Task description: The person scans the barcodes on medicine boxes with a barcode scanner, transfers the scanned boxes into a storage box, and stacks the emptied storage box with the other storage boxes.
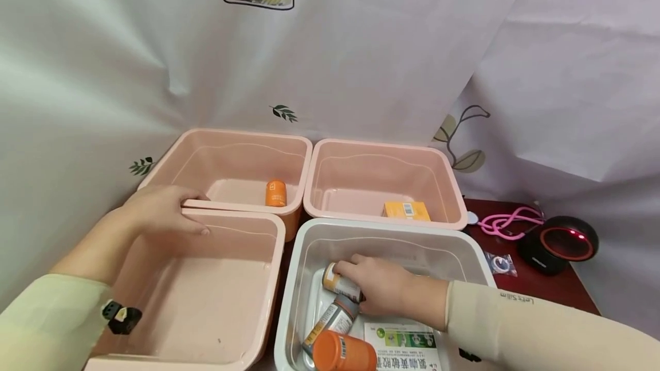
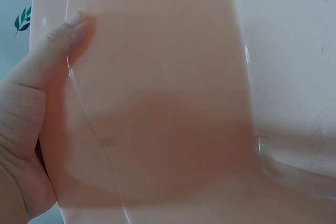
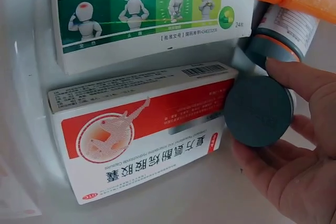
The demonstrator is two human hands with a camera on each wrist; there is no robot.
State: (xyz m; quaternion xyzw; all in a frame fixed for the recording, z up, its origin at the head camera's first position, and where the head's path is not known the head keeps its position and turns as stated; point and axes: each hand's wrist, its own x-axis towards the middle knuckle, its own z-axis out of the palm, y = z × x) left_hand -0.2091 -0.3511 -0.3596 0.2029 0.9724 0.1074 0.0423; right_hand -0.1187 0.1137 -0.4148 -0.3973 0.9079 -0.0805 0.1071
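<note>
My right hand (image 1: 384, 285) reaches into the grey-white bin (image 1: 466, 245) and grips a white pill bottle (image 1: 337, 282) with a yellow band. In the right wrist view, fingers and thumb curve round the bottle, whose dark grey cap (image 3: 258, 111) faces the camera. Beside it lie a grey-capped bottle (image 1: 332, 319), an orange bottle (image 1: 345, 351) and a white-and-green medicine box (image 1: 402, 345). A red-and-white capsule box (image 3: 142, 135) touches the cap's side. My left hand (image 1: 165, 210) holds the front left pink bin (image 1: 206, 302) at its back rim, thumb inside; its other fingers are partly hidden.
An orange canister (image 1: 275, 193) stands in the back left pink bin (image 1: 242, 137). The back right pink bin (image 1: 381, 149) holds a yellow box (image 1: 406, 210). To the right are a pink-tubed stethoscope (image 1: 507, 222), a small packet (image 1: 500, 263) and a black round device (image 1: 557, 245).
</note>
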